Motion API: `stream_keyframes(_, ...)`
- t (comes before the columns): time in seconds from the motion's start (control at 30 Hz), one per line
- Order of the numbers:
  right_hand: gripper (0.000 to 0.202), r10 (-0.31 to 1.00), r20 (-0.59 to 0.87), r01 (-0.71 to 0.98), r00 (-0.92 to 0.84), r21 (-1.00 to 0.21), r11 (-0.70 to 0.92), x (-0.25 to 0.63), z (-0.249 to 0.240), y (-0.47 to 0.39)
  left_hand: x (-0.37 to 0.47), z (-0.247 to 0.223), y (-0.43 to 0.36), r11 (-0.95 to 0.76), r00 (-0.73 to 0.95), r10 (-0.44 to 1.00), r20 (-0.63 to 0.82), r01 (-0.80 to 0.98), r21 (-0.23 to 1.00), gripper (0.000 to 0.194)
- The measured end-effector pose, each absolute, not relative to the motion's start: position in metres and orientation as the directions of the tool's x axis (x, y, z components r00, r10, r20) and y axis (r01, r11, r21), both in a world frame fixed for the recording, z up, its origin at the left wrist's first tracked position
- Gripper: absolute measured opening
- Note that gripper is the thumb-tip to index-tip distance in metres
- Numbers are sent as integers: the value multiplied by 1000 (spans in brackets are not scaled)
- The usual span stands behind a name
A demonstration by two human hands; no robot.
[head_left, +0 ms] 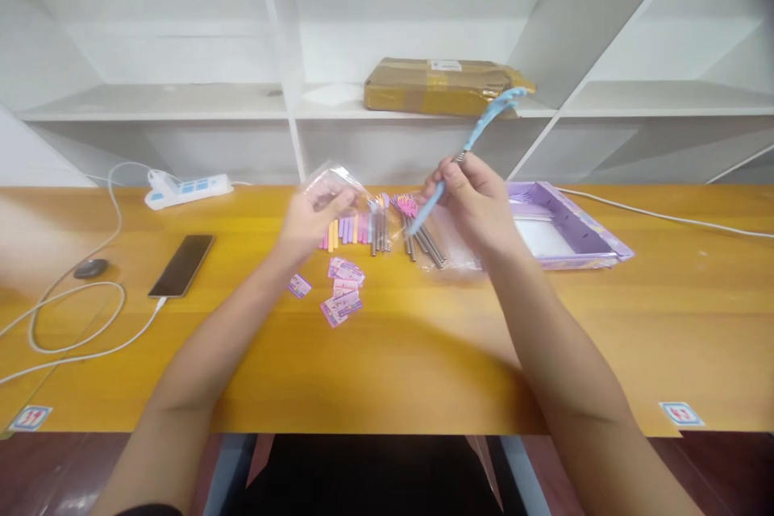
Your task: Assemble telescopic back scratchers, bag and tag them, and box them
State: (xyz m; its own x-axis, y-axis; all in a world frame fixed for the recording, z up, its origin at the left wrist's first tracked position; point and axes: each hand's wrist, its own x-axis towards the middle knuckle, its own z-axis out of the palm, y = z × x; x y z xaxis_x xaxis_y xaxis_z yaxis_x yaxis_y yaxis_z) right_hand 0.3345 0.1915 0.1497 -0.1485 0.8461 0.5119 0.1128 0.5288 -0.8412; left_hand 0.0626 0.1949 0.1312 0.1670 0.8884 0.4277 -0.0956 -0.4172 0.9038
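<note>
Fingers pinching: right hand [484, 205] on blue stick [485, 122], left hand [304, 219] on clear bag [339, 176]. Seemingly separating stick from bag; next move calls for steady grips.

bright, wide-angle view with motion blur around the hands [475, 197].

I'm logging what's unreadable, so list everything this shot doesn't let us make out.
All in the head view:
Light-blue item: upper end blurred, middle covered by the right hand.
Clear bag: edges blurred, partly behind the left hand.
Small cards: print too small.
Cardboard box: label too small.
Purple tray: left end hidden behind the right hand.
</note>
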Motion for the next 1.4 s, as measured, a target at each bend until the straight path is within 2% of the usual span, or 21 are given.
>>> stream_keyframes(0.07,44,816,500,255,-289,-781,570,350,166,178,54,137,199,-421,69,898,435,-159,893,42)
stream_keyframes(0.2,53,758,326,452,-565,-646,615,368,188,151,42,148,202,-458,-69,889,453,-191,868,41)
stream_keyframes(0.3,50,740,233,478,-631,-634,608,367,190,143,39,152,201,-472,-120,882,456,-202,858,39)
stream_keyframes(0.4,38,739,176,461,-650,-681,568,360,186,144,38,153,199,-488,-140,873,468,-215,846,36)
stream_keyframes(0.5,36,703,149,423,-696,-706,568,355,181,150,40,154,197,-477,-149,878,454,-226,849,34)
stream_keyframes(0.83,40,698,244,418,-673,-653,631,350,176,159,47,151,192,-440,-80,896,436,-274,855,39)
stream_keyframes(1.13,33,790,162,412,-592,-781,469,345,166,161,52,151,189,-414,-89,909,407,-303,859,38)
stream_keyframes(1.4,38,793,228,359,-565,-797,485,341,165,161,53,152,186,-350,49,922,383,-313,883,38)
